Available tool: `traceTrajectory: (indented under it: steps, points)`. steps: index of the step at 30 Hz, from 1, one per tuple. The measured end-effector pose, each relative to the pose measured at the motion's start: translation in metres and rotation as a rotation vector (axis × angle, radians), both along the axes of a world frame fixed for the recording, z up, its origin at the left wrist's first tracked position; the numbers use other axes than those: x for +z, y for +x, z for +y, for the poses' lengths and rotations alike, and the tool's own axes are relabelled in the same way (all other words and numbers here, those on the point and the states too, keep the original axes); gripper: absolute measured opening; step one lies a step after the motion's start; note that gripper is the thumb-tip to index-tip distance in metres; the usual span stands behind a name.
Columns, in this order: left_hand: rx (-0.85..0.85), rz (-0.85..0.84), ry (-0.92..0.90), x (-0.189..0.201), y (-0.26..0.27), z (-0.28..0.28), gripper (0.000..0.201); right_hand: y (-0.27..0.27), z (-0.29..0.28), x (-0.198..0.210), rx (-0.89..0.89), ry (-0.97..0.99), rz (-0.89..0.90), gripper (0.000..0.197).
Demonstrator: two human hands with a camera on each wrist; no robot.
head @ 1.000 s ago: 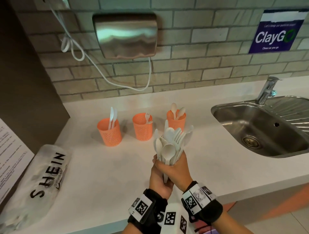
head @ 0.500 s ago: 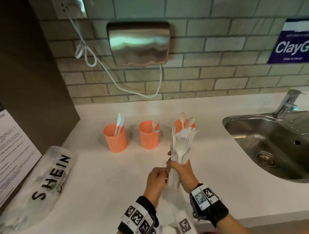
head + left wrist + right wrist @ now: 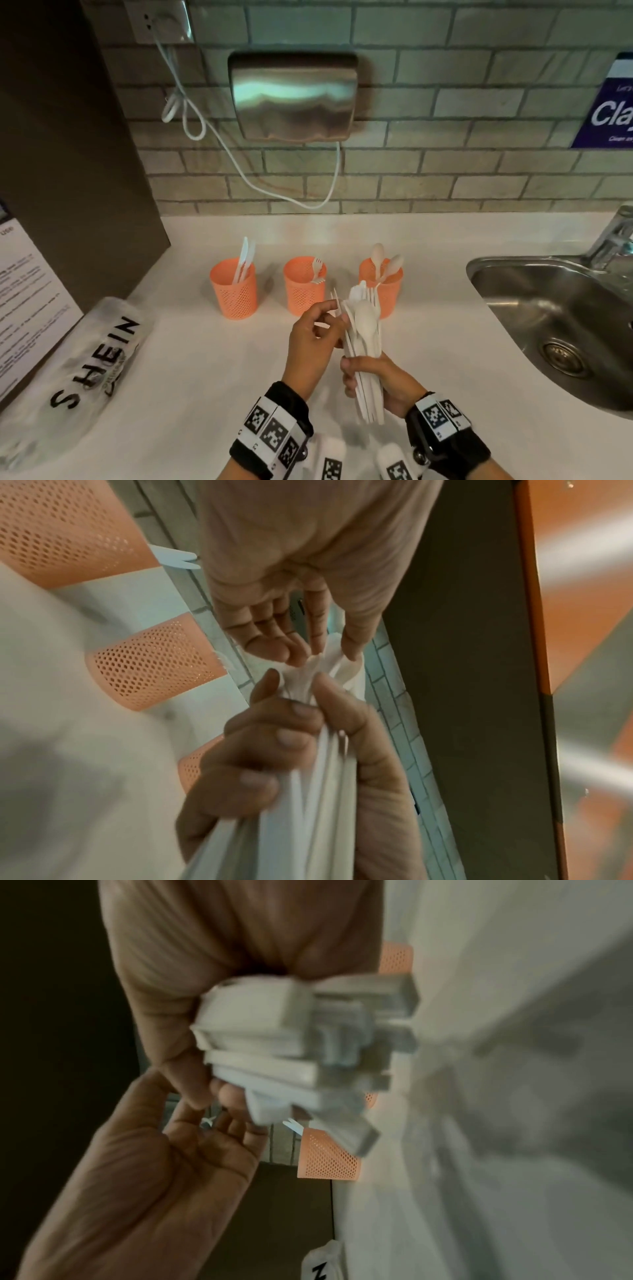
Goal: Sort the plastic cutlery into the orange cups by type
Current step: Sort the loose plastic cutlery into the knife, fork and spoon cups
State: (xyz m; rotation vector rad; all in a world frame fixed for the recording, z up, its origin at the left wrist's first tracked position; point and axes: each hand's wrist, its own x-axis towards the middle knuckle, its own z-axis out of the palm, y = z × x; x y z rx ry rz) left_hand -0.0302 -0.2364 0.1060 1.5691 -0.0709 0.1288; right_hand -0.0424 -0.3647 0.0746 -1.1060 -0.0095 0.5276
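Note:
Three orange mesh cups stand in a row on the white counter (image 3: pixel 205 359): the left cup (image 3: pixel 233 294) has knives, the middle cup (image 3: pixel 303 291) forks, the right cup (image 3: pixel 390 286) spoons. In front of them my right hand (image 3: pixel 363 375) grips a bundle of white plastic cutlery (image 3: pixel 365 330) by the handles, heads up. My left hand (image 3: pixel 337 311) reaches to the bundle's top left and pinches one thin piece (image 3: pixel 336 301); its type is unclear. In the left wrist view the left hand's fingers (image 3: pixel 301 645) and thumb pinch the white heads (image 3: pixel 329 656). The right wrist view shows the handle ends (image 3: pixel 294 1047).
A plastic SHEIN bag (image 3: pixel 85 373) lies at the counter's left, beside a printed sheet (image 3: pixel 24 294) and a dark panel (image 3: pixel 68 137). The steel sink (image 3: pixel 565 325) and tap (image 3: pixel 613 236) are at the right. A hand dryer (image 3: pixel 294 96) hangs on the brick wall.
My left hand has moved from the bundle's handles up to its heads and now pinches one piece. The bundle sits lower and closer to me, with the heads less fanned.

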Motion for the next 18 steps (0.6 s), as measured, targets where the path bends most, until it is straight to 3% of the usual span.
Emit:
traceTrajectory:
  steps: [4,10,13,18]
  points:
    - [0.022,0.024,-0.035,0.002,0.006,-0.003,0.011,0.0,-0.007,-0.005,0.047,0.055,0.051,0.051]
    - [0.038,0.052,-0.034,-0.004,0.006,-0.003,0.016,0.001,-0.005,-0.01,0.012,0.032,0.017,0.039]
    - [-0.001,0.009,0.019,0.0,0.004,-0.002,0.018,0.003,-0.003,-0.01,-0.007,0.027,0.004,0.046]
    - [0.142,-0.067,-0.182,0.028,0.016,0.017,0.028,0.008,-0.001,-0.005,-0.031,0.138,0.084,0.053]
